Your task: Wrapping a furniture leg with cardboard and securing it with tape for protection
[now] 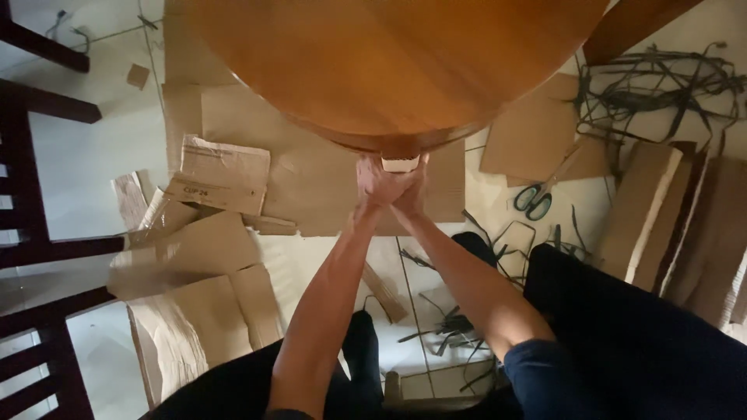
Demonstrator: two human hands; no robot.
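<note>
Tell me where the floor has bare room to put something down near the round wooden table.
A bare patch of pale tiled floor lies between the dark wooden chair and the torn brown cardboard pieces. The right side is crowded: green-handled scissors, tangled dark straps, stacked cardboard sheets. Both hands press a small pale object at the round wooden table's edge.

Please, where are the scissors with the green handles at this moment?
In the head view, the scissors lie on the floor to the right of the hands, between a flat cardboard sheet and a stack of cardboard strips, below the tangle of dark straps.
</note>
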